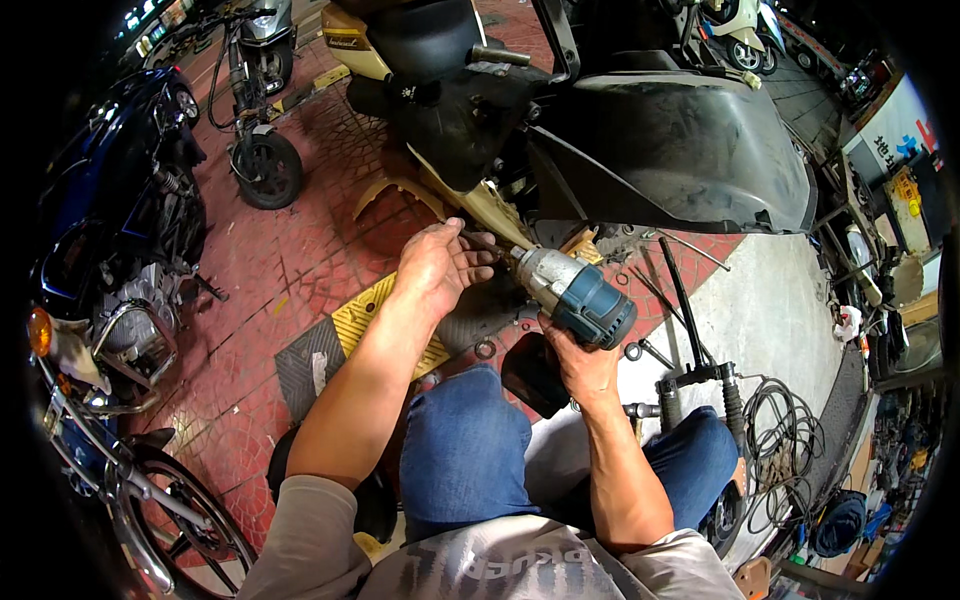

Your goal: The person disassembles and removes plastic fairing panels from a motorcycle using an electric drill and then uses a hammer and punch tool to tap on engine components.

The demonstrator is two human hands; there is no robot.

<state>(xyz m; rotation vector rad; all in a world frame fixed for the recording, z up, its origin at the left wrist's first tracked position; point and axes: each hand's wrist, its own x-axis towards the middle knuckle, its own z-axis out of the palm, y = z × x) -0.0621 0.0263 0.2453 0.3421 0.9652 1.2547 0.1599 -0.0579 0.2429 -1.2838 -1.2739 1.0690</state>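
My right hand (583, 368) grips a cordless impact wrench (580, 296) with a teal body and silver nose. Below it, a black block-like part (537, 374) shows beside my wrist. The wrench's nose points up and left toward a partly stripped scooter (470, 125). My left hand (440, 262) is beside the wrench tip, palm up, its fingers loosely bent and apart. A dark slim part lies close to those fingertips; whether they touch it is unclear. Just beyond is the scooter's cream lower panel (482, 206).
A large black body panel (690, 150) extends right. Below lie a ring (485, 349), a yellow-and-grey ramp (375, 312) and several rods. A fork assembly (698, 378) and coiled cable (785, 430) are near my right knee. Motorcycles line the left, including a chrome-guarded one (135, 340).
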